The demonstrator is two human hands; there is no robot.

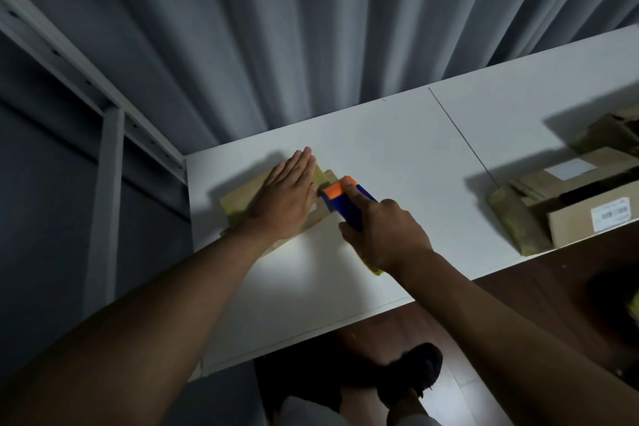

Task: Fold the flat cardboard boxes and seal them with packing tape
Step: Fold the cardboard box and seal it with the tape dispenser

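Note:
A small brown cardboard box (242, 195) lies on the white table (397, 149) near its left end. My left hand (287, 192) presses flat on top of the box, fingers straight and together. My right hand (383, 232) grips the handle of a blue and orange tape dispenser (340, 199), index finger stretched along its top. The dispenser's orange head touches the box's right side, just beside my left hand. Part of the box is hidden under my left hand.
At the table's right end sit an open cardboard box (587, 214) with a white label and a pile of flat cardboard (515, 221). A grey curtain (311, 28) hangs behind the table. A white metal shelf frame (107, 156) stands to the left. My shoe (415, 370) shows on the dark floor below.

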